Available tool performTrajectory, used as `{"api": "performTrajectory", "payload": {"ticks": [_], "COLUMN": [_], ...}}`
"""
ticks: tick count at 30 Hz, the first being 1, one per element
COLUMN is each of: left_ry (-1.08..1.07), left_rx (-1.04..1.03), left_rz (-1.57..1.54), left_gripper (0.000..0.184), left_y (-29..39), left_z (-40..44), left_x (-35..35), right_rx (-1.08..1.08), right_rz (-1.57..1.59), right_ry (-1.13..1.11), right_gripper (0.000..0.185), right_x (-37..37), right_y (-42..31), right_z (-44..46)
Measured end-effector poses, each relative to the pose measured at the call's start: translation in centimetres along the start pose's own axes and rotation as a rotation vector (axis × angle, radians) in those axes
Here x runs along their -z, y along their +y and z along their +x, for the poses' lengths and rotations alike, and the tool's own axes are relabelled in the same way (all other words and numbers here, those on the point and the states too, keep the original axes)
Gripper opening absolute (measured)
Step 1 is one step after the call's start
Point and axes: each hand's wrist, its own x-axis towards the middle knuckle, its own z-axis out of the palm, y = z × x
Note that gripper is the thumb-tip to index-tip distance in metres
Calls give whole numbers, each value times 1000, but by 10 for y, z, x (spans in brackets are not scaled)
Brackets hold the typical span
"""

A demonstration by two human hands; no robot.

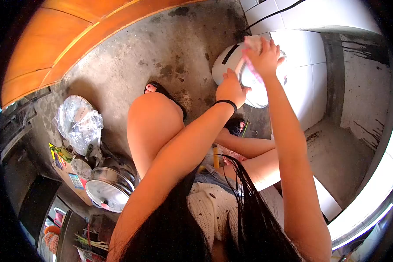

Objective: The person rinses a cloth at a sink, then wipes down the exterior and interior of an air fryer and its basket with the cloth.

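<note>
A white rounded appliance (225, 75), much like a rice cooker, stands on the floor against the tiled wall, with a dark strip on its side. My left hand (232, 89), a black band around its wrist, grips the near side of it. A pink cloth (252, 65) is in my right hand (265, 59), pressed against the appliance's upper part. Strong light washes out the surface beneath the cloth, so its details are hidden. Part of the appliance's front is behind my right hand and forearm.
My knees and sandalled feet are below the appliance. To the left are a plastic-wrapped bundle (81, 124) and a steel pot with a glass lid (109, 194). Orange wooden cabinets (59, 37) line the upper left. A concrete recess (347, 148) lies at right. A black cord (275, 16) runs along the wall.
</note>
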Motion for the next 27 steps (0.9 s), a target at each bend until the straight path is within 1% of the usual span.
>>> {"api": "performTrajectory", "payload": {"ticks": [1,4,5,6,7,8,9,10,13,14,17,20,22,23,24,26,27], "left_ry": [-1,-7,-15,-28,-4,17,36,94,-51,-49,-42,15,5,37,66,111,65], "left_rx": [5,12,9,6,-11,-26,-41,-79,-9,-18,-24,-49,-60,-88,-112,-154,-128], "left_rz": [-16,-38,-27,-16,-22,-26,-25,3,12,6,17,48,46,54,64,61,63], "left_gripper": [80,73,72,71,73,76,79,73,74,76,86,86,86,85,84,82,84], "left_y": [1,9,11,13,10,2,-4,-5,-3,-1,1,0,4,5,2,-3,-2], "left_z": [-1,-2,0,3,5,6,5,3,-1,-3,-10,-8,-10,-10,-10,-8,-7], "left_x": [2,12,15,17,14,7,3,2,5,7,-2,-7,-5,-7,-11,-17,-14], "right_rx": [-32,-54,-57,-63,-68,-44,-12,17,81,96,-5,-123,-241,-304,-306,-123,-27], "right_rz": [17,222,164,105,47,53,24,44,66,67,76,148,229,268,286,164,120], "right_ry": [-10,-37,9,53,96,86,56,54,68,71,56,68,-107,-193,-185,85,205], "right_gripper": [80,78,79,80,81,83,89,86,83,82,77,70,67,66,63,70,74], "right_x": [-2,-18,-24,-25,-25,-10,-11,-7,1,2,1,8,10,12,30,-4,-14], "right_y": [7,34,37,30,20,0,-6,-18,-23,-20,8,32,39,44,24,31,29], "right_z": [16,45,42,30,15,-7,-22,-43,-65,-68,-21,22,31,33,18,-8,-22]}}
